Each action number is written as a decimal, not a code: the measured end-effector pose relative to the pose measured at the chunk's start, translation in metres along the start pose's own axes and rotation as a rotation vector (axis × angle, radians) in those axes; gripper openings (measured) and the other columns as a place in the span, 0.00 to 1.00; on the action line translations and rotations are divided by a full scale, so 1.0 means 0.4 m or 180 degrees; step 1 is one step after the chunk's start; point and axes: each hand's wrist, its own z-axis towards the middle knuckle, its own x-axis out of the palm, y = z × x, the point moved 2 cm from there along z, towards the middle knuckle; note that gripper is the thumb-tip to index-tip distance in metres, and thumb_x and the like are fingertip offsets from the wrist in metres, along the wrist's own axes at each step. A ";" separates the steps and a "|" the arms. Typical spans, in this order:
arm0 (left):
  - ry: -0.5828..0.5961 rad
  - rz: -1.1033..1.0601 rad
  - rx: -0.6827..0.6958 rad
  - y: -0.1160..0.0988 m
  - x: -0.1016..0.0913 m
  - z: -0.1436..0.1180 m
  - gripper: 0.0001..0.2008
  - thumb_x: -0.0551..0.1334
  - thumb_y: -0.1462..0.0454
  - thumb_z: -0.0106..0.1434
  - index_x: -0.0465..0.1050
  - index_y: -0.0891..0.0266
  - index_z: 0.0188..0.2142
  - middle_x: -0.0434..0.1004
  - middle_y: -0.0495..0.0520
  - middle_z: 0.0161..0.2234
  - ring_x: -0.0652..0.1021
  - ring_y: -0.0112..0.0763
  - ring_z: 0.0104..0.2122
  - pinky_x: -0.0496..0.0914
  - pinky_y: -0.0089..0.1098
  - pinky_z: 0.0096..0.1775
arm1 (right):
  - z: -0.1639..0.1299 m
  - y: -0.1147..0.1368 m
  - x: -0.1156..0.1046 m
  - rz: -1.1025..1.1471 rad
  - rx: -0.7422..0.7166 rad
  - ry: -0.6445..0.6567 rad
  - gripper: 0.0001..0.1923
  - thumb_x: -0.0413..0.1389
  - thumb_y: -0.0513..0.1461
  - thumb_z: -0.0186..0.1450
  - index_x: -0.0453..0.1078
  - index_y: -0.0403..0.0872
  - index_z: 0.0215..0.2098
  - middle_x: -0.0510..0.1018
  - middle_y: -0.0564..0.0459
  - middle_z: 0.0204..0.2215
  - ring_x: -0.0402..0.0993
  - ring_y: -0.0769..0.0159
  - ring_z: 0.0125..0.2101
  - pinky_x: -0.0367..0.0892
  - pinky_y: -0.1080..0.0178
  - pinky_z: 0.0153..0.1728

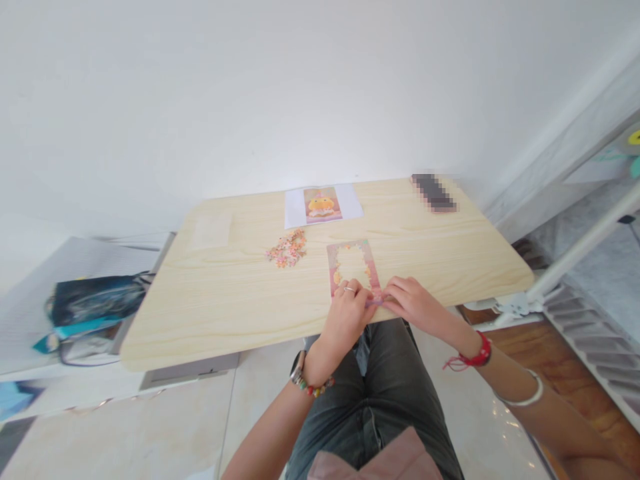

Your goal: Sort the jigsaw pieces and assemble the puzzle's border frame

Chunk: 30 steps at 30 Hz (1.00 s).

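Head view: a light wooden table (pixel 210 313) seen from above, the person seated at its near edge, with grey trousers (pixel 380 407) showing below.
Far left, off the table: a dark blue bag (pixel 95 300) lies on a low white surface beside the table, out of reach of either hand.
Table, left part: a pale slip of paper (pixel 212 231) lies flat near the far edge, apart from everything else.
Table, middle: a loose pile of small pastel pieces (pixel 287 249) sits just left of the work, near enough, it seems, to be picked from easily.
Table, far edge: a white sheet with a yellow cartoon picture (pixel 322 205) lies face up and straight ahead, likely placed there to be looked at while working.
Card: a pink-bordered card (pixel 353 265) with a pale centre lies flat near the front edge, its near end under both hands.
Left hand (pixel 346 315): wearing a ring and a beaded bracelet, fingers curled and pressed together on the card's near left corner, seemingly holding it steady.
Right hand (pixel 413 305): red cord at the wrist, fingertips brought together against the left hand's at the card's near edge, pinching something small and pinkish; what it is cannot be told.
Table, far right: a dark blurred object (pixel 433 192) lies near the far corner.
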 end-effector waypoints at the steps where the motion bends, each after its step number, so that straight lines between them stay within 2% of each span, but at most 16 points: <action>1: 0.0002 -0.0004 -0.0003 0.000 -0.001 0.001 0.03 0.60 0.65 0.59 0.68 0.63 0.33 0.64 0.52 0.32 0.69 0.35 0.36 0.66 0.38 0.40 | 0.001 0.000 -0.001 -0.0048 -0.0023 0.0004 0.06 0.50 0.38 0.65 0.67 0.43 0.35 0.72 0.49 0.31 0.68 0.63 0.35 0.61 0.61 0.36; 9: -0.0001 0.0057 -0.0013 -0.001 0.000 0.004 0.03 0.58 0.65 0.61 0.68 0.63 0.34 0.64 0.52 0.32 0.68 0.35 0.36 0.66 0.37 0.39 | 0.005 0.001 -0.002 -0.0403 -0.0117 0.0052 0.07 0.49 0.38 0.66 0.67 0.43 0.35 0.72 0.50 0.31 0.67 0.64 0.35 0.57 0.61 0.36; 14: 0.0025 0.0204 0.0010 -0.007 -0.005 0.005 0.03 0.60 0.65 0.60 0.69 0.63 0.33 0.65 0.53 0.33 0.68 0.36 0.37 0.66 0.37 0.39 | 0.004 0.001 -0.001 -0.0367 -0.0110 0.0053 0.08 0.49 0.38 0.66 0.68 0.43 0.35 0.72 0.50 0.31 0.67 0.64 0.35 0.56 0.61 0.36; 22: -0.0223 0.0666 0.0208 -0.024 0.007 -0.016 0.06 0.55 0.66 0.63 0.70 0.61 0.32 0.66 0.54 0.32 0.67 0.36 0.34 0.65 0.37 0.37 | -0.008 0.013 0.005 -0.0211 -0.0181 -0.0378 0.10 0.48 0.37 0.67 0.71 0.45 0.34 0.73 0.51 0.28 0.67 0.67 0.32 0.55 0.62 0.35; 26: -0.0281 0.1007 0.0295 -0.044 0.020 -0.042 0.08 0.53 0.70 0.63 0.69 0.63 0.39 0.67 0.56 0.34 0.67 0.38 0.35 0.65 0.38 0.37 | -0.020 0.032 0.013 -0.0566 -0.0196 -0.0484 0.13 0.47 0.34 0.66 0.71 0.44 0.29 0.72 0.51 0.25 0.65 0.66 0.29 0.56 0.61 0.34; 30: -0.0272 0.0923 0.0224 -0.047 0.017 -0.047 0.09 0.54 0.68 0.63 0.69 0.63 0.41 0.68 0.56 0.36 0.67 0.38 0.36 0.66 0.41 0.40 | -0.028 0.036 0.020 -0.0368 -0.0130 -0.0614 0.12 0.47 0.33 0.66 0.72 0.44 0.34 0.73 0.49 0.27 0.67 0.65 0.31 0.58 0.61 0.34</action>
